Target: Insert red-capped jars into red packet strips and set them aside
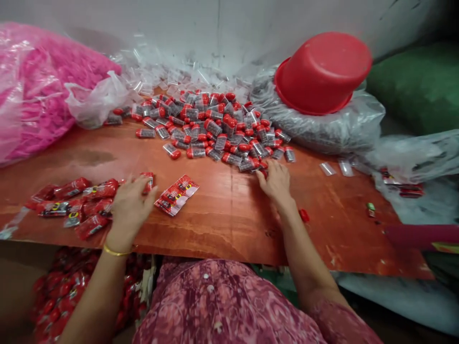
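Note:
My left hand (132, 203) is over the left part of the table, fingers apart, beside a group of red printed packets (71, 187); one packet shows just past its fingertips. To its right lie flat red printed sachets (177, 195). My right hand (276, 177) reaches the near right edge of a big heap of clear tubes with red caps (213, 126). Its thumb and fingers are around a red-capped piece there, mostly hidden by the hand.
An upturned red tub (324, 71) rests on a full clear bag (315, 126) at back right. A bag of pink pieces (39, 91) stands at left. Clear sleeves (327, 168) and a small red piece (304, 215) lie right. Below the table's left edge are many red packets (60, 291).

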Demonstrator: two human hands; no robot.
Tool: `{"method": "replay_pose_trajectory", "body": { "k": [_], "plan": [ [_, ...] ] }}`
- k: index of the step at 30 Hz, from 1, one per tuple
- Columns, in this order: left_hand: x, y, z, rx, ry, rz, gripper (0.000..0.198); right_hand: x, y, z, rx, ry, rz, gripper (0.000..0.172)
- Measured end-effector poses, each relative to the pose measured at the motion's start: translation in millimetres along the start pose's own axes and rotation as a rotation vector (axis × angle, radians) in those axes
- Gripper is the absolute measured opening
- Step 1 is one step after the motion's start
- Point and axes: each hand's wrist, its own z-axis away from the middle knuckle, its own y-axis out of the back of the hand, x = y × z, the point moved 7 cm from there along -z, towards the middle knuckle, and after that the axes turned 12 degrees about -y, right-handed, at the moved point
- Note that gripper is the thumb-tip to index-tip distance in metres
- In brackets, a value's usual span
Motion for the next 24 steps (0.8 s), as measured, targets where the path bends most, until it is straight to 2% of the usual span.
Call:
{"method": "replay_pose_trajectory", "body": {
  "k": [4,8,11,16,18,21,24],
  "plan": [
    [32,-39.5,0,-0.07,-0.162,0.145,0.045,-2,-30,-1,-0.126,0.112,0.037,0.043],
    [50,-67.9,10,-0.172,-0.172,0.191,0.039,-15,-33,25,-0.213,0.276,-0.003,0.042],
    [53,-70.0,12,-0.182,-0.128,0.143,0.037,-23,-23,42,-0.208,0.351,-0.049,0.041],
    [53,-63.6,-6,-0.105,-0.033,0.054,0.041,-38,-1,64,-0.089,0.322,-0.164,0.035],
    [52,-70.2,-17,-0.133,-0.021,0.061,0.039,-43,6,69,-0.066,0.288,-0.22,0.031],
    [48,-82.3,-28,-0.197,0.016,0.08,0.026,-50,13,74,-0.062,0.261,-0.298,0.024],
    [45,-85.1,-32,-0.199,0.055,0.079,0.023,-58,20,75,-0.047,0.263,-0.349,0.02]
  ]
}}
